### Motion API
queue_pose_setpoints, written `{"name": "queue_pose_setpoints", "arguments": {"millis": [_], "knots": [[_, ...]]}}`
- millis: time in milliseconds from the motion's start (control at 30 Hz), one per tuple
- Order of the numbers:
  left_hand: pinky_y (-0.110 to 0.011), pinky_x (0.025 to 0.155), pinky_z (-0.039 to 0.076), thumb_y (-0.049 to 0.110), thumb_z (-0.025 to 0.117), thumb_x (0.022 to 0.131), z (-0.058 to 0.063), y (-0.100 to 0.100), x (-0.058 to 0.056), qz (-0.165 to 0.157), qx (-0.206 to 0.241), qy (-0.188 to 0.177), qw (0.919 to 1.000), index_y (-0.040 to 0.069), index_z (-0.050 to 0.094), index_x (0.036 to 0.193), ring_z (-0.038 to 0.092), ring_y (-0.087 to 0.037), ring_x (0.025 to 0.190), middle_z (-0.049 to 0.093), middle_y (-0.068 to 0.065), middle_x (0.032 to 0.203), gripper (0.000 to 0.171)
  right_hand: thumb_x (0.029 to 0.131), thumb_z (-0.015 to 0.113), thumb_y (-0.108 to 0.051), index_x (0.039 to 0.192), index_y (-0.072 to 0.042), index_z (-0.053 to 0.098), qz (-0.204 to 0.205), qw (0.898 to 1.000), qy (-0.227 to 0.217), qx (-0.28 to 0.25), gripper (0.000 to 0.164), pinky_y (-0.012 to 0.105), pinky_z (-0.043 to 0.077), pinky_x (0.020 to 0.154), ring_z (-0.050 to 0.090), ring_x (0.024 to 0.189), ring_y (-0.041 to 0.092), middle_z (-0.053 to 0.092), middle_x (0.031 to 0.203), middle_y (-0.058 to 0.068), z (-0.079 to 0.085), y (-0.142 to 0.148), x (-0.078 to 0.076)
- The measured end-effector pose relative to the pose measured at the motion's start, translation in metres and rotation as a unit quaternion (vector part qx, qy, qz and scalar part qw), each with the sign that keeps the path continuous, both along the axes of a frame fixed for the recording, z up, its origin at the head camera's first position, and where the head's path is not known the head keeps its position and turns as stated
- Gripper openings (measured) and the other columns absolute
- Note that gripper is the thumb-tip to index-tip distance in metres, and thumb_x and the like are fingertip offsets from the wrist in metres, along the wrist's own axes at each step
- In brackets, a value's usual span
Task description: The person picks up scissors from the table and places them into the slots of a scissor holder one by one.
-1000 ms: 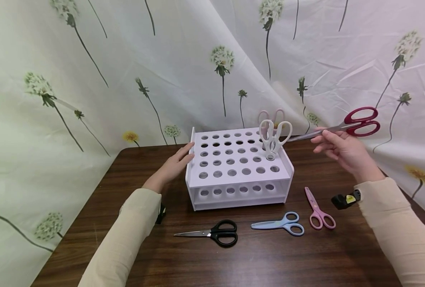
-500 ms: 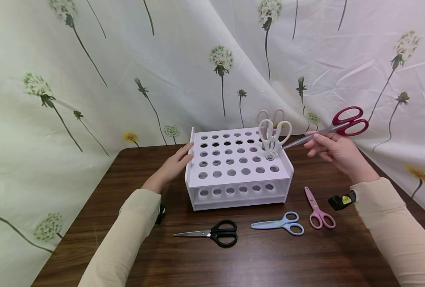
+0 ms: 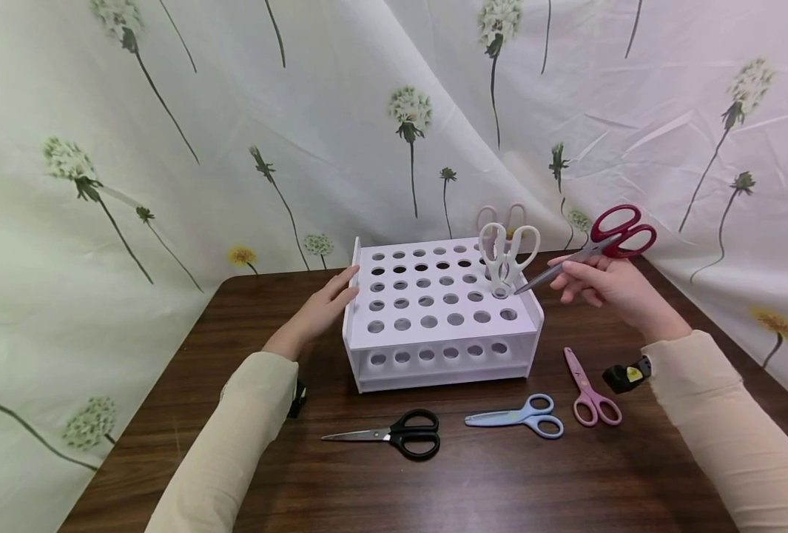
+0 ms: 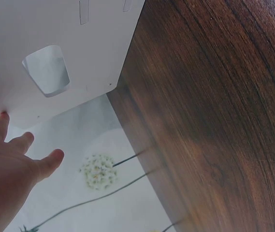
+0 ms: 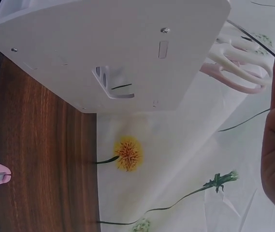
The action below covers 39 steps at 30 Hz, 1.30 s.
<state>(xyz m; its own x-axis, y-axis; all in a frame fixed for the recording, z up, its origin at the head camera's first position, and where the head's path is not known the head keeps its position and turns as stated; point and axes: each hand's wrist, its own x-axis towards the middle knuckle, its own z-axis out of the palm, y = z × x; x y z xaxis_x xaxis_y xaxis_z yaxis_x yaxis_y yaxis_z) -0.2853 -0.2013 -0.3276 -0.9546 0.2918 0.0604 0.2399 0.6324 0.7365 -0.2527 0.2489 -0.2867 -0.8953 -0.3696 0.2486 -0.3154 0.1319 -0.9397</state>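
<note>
The left hand (image 3: 320,309) rests, fingers loosely extended, against the left side panel of the white rack (image 3: 442,335). The right hand (image 3: 610,289) pinches the red-handled scissors (image 3: 592,250) by the blades, tips slanting down near the right edge of the rack's top. Just beside those tips, white scissors (image 3: 496,265) stand handles up in a hole, pale pink scissors (image 5: 213,72) upright behind. On the wooden worktop (image 3: 287,481) in front lie black scissors (image 3: 382,434), blue scissors (image 3: 510,417) and, farther right, bright pink scissors (image 3: 585,385)

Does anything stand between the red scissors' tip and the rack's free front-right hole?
Nothing visible stands between the red scissors, held by the right hand, and that front hole. The white scissors stand just behind it.
</note>
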Motion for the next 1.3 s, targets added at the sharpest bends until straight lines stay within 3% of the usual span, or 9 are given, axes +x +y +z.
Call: {"name": "queue_pose_setpoints", "arguments": {"millis": [133,367,633,1000,1300], "knots": [[-0.054,0.105,0.011,0.052,0.035,0.095,0.0,0.0,0.0,0.002,-0.002,0.0,1.0,0.034,0.019,0.147,0.0,-0.023,0.138,0.011,-0.001,0.152,0.058,0.096,0.052,-0.02,0.104,-0.011,0.066,-0.009,0.999,0.002,0.046,0.018,0.022,0.03,0.039,0.058,0.058,0.011,0.068,0.078,0.003,0.0,-0.003,0.0],[-0.054,0.105,0.011,0.052,0.035,0.095,0.0,0.001,0.0,0.003,-0.003,0.002,1.0,0.032,0.019,0.148,0.001,-0.025,0.138,0.011,-0.001,0.152,0.058,0.096,0.052,-0.014,0.103,-0.01,0.067,0.015,0.998,0.018,0.062,0.017,0.024,0.035,0.041,0.055,0.054,0.012,0.067,0.076,0.006,-0.005,-0.005,-0.005],[-0.054,0.105,0.011,0.053,0.035,0.095,0.0,0.001,0.001,0.006,0.0,-0.002,1.0,0.034,0.019,0.147,0.0,-0.022,0.138,0.011,0.0,0.152,0.058,0.096,0.052,-0.013,0.113,0.013,0.054,0.019,0.996,0.026,0.086,0.032,0.028,0.044,0.045,0.055,0.055,0.016,0.066,0.076,0.008,-0.009,-0.007,-0.008],[-0.054,0.105,0.011,0.052,0.036,0.095,0.0,0.001,-0.001,0.01,-0.001,-0.002,1.0,0.034,0.02,0.147,0.001,-0.023,0.138,0.012,-0.001,0.152,0.057,0.096,0.051,-0.012,0.113,0.015,0.053,0.038,0.995,0.023,0.086,0.032,0.027,0.045,0.046,0.055,0.055,0.015,0.066,0.076,0.008,-0.009,-0.01,-0.009],[-0.054,0.105,0.012,0.051,0.036,0.095,-0.001,0.001,-0.002,0.011,-0.001,-0.005,0.9999,0.035,0.021,0.147,0.001,-0.022,0.138,0.012,-0.001,0.152,0.056,0.094,0.052,-0.007,0.086,0.01,0.062,0.042,0.994,0.043,0.086,0.022,0.032,0.046,0.044,0.055,0.05,0.018,0.065,0.067,0.012,-0.011,-0.012,-0.014]]}}
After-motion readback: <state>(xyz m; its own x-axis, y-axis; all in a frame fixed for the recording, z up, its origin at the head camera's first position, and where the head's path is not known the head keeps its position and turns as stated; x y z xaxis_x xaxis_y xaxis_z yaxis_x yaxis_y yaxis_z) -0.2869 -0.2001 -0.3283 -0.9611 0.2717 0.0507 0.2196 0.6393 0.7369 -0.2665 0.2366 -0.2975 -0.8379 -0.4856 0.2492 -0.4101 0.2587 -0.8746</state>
